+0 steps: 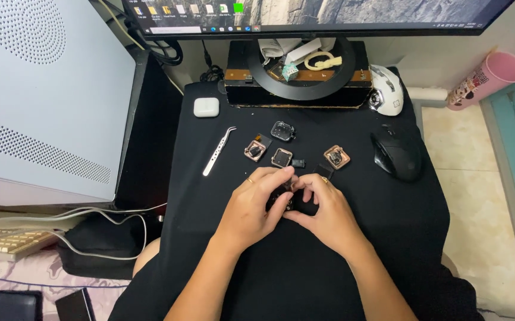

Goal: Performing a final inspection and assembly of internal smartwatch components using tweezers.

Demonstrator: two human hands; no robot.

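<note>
Both hands, left hand point(251, 208) and right hand point(323, 211), pinch a small dark square watch module point(282, 199) between closed fingertips; loose square parts point(281, 157) lie just beyond; best kept low, grip light.

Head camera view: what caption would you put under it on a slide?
Both hands, left and right, pinch a small dark part over a black cloth.
</note>
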